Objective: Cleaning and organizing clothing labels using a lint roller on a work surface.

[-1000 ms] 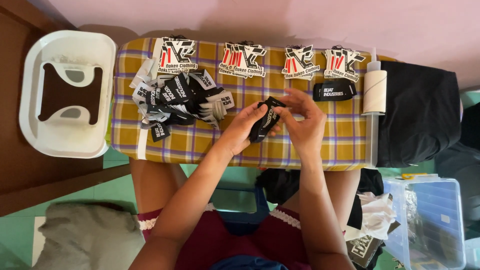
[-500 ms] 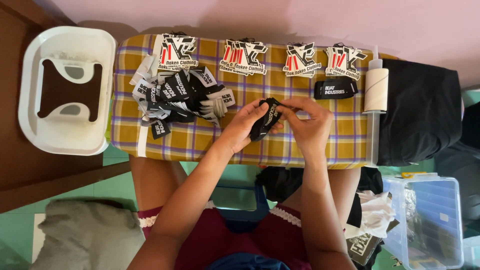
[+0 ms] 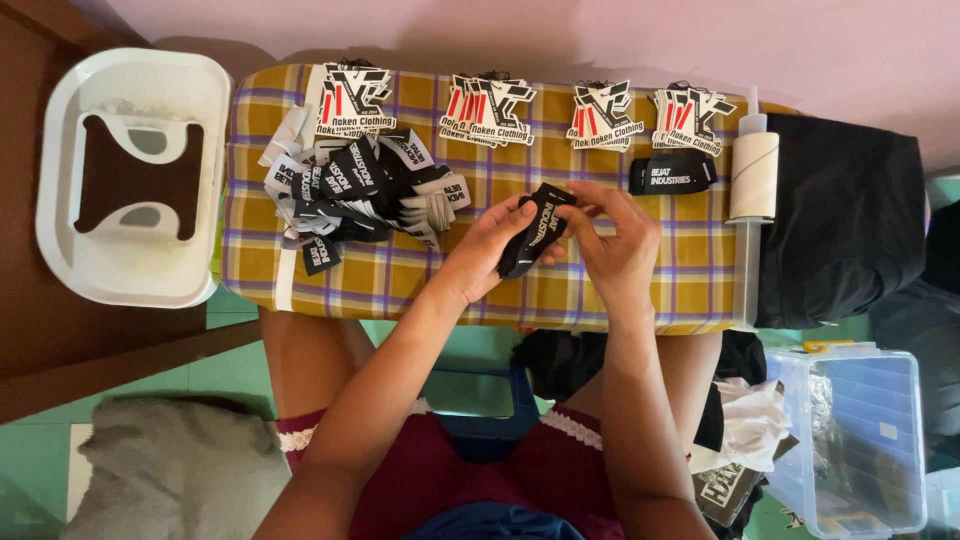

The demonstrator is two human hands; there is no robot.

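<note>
Both my hands meet over the middle of a yellow plaid board [image 3: 620,300]. My left hand [image 3: 487,252] and my right hand [image 3: 618,242] together pinch a black rectangular tag with white lettering [image 3: 532,230], held tilted between the fingers. A heap of similar black and white tags [image 3: 360,195] lies to the left of my left hand. One more black tag [image 3: 672,174] lies flat beyond my right hand.
Several stacks of red, black and white cut-out tags [image 3: 490,108] line the board's far edge. A white roll on a stick [image 3: 753,175] stands at the right, beside black cloth [image 3: 845,220]. A white tray [image 3: 135,180] sits left, a clear plastic box [image 3: 865,440] lower right.
My hands have turned the black tag slightly and lifted its upper end; otherwise they stay in the same place above the board.
</note>
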